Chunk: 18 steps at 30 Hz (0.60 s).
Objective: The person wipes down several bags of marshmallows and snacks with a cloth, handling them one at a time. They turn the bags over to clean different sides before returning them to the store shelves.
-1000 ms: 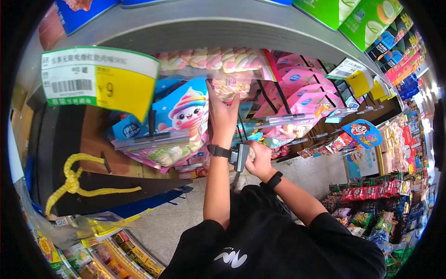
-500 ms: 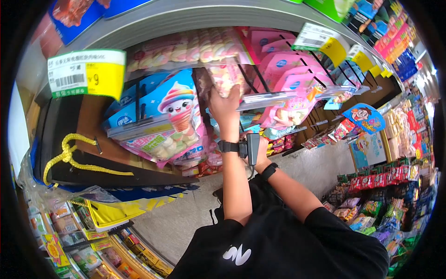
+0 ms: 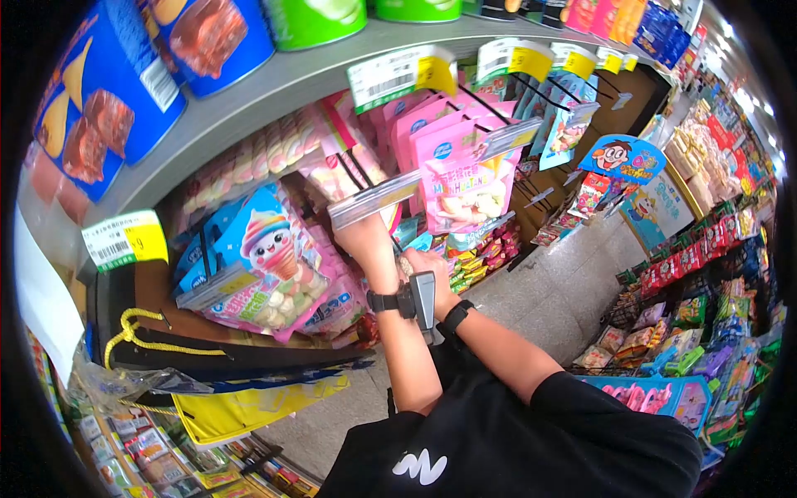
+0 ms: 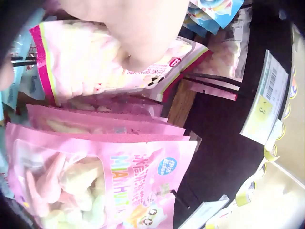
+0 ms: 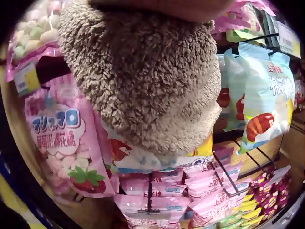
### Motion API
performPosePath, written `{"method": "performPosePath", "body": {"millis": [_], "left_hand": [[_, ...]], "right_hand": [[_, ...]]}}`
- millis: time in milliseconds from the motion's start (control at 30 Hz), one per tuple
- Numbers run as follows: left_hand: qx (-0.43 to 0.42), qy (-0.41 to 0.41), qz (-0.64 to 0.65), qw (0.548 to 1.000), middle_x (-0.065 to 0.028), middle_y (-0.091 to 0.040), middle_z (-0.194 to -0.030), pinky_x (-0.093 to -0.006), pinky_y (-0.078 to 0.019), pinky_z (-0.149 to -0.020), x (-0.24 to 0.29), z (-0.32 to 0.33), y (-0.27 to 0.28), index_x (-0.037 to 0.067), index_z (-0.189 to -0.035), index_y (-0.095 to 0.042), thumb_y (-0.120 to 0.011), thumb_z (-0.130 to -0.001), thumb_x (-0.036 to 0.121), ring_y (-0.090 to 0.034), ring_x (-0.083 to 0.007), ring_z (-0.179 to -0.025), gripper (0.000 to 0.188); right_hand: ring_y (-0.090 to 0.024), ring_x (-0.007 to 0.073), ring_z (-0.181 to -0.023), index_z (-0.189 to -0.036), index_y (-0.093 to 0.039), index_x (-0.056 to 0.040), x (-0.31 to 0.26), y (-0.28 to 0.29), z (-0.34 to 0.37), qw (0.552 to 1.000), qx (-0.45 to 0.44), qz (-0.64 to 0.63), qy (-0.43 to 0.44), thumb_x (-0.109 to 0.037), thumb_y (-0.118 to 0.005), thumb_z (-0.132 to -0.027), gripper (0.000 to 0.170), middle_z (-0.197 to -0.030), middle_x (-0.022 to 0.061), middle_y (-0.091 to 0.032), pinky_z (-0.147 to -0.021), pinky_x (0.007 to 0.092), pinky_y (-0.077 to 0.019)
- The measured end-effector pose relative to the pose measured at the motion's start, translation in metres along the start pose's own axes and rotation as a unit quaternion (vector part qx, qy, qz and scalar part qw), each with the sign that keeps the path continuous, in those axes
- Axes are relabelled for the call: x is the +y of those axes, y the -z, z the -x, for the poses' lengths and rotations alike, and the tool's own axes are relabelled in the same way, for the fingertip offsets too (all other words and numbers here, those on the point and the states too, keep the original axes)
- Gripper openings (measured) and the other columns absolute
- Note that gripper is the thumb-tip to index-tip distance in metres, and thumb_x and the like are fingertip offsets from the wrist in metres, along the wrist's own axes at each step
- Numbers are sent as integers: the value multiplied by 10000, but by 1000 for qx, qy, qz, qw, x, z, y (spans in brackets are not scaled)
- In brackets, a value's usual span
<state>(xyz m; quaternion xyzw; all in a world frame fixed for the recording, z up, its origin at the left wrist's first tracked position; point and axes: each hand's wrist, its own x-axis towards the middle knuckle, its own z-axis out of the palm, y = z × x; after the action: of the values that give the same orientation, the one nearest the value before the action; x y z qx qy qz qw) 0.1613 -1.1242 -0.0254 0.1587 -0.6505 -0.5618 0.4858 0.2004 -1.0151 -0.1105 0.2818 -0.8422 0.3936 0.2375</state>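
At far left, blue canisters stand on the upper shelf, with a yellow-and-white price tag and a knotted yellow cord lower down. Next hangs a blue-and-pink marshmallow pouch printed with a smiling ice-cream cone. Just right of it, the left hand reaches up to a clear, pink-edged marshmallow packet, one digit lying across its front; the remaining fingers are mostly hidden, so how far they close cannot be told. The right hand, beside the left forearm, grips a fleecy brown cloth in curled fingers. Farther right come pink marshmallow pouches, light-blue pouches and a cartoon-boy sign.
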Motion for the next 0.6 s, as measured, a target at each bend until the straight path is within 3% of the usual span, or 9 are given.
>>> {"method": "performPosePath", "body": {"millis": [133,233,267,300,367,400,500,533,600], "left_hand": [[11,68,12,998,-276,-637,-1048,-434,-458,-834,0,3,-4,-119,-1054,-568,-627,-840,203,-619,-385,-979,392],[51,32,-22,998,-295,-622,-1074,-431,-457,-857,4,4,-9,-133,-1073,-557,-627,-838,201,-608,-408,-999,414],[46,42,9,998,-298,-615,-1094,-421,-460,-867,9,7,-10,-141,-1097,-548,-626,-841,185,-608,-396,-1010,421],[38,37,13,999,-298,-615,-1094,-421,-460,-867,13,8,-12,-141,-1097,-548,-626,-841,185,-608,-396,-1010,421],[52,74,61,994,-172,-629,-1067,-350,-465,-847,25,12,-13,-98,-1092,-563,-642,-824,38,-596,-224,-944,311],[41,87,82,992,-165,-627,-1066,-343,-468,-835,21,11,-14,-99,-1096,-560,-629,-819,1,-596,-224,-934,302],[20,104,91,990,-162,-627,-1057,-341,-477,-812,14,11,-13,-96,-1096,-561,-611,-817,-26,-602,-220,-905,292],[31,78,90,992,-162,-633,-1035,-346,-487,-790,22,15,-12,-95,-1098,-562,-609,-817,-33,-611,-219,-873,291],[1,57,116,992,-179,-628,-1071,-346,-495,-787,22,22,-6,-105,-1127,-544,-583,-820,-15,-613,-224,-885,323]], "right_hand": [[-569,312,-665,-734,-507,-68,-10,8,4,999,-4,-9,-31,-215,-601,-785,182,-673,125,-568,-652,426,-409],[-577,278,-730,-743,-509,-78,-20,23,3,998,-32,47,1,-218,-584,-775,162,-732,95,-568,-666,423,-399],[-580,257,-802,-747,-520,-94,-19,19,7,995,-53,81,-23,-227,-577,-765,146,-779,83,-564,-736,428,-411],[-580,257,-802,-747,-520,-94,-17,13,9,995,-44,83,-27,-227,-577,-765,146,-779,83,-564,-736,428,-411],[-580,265,-831,-752,-524,-93,-18,3,11,996,29,60,-55,-228,-581,-758,146,-783,89,-565,-840,447,-413],[-582,277,-881,-791,-549,-82,-19,1,17,995,10,40,-88,-223,-580,-748,151,-811,94,-567,-965,501,-364],[-583,291,-935,-862,-567,-57,-27,7,25,996,50,62,-32,-227,-585,-735,213,-836,99,-569,-1010,559,-320],[-575,301,-988,-902,-583,-52,-33,8,29,993,104,33,-39,-236,-592,-733,250,-873,104,-572,-1027,593,-291],[-561,296,-1012,-929,-574,-51,-41,9,37,989,124,60,-52,-229,-586,-742,259,-901,106,-573,-1036,577,-286]]}}
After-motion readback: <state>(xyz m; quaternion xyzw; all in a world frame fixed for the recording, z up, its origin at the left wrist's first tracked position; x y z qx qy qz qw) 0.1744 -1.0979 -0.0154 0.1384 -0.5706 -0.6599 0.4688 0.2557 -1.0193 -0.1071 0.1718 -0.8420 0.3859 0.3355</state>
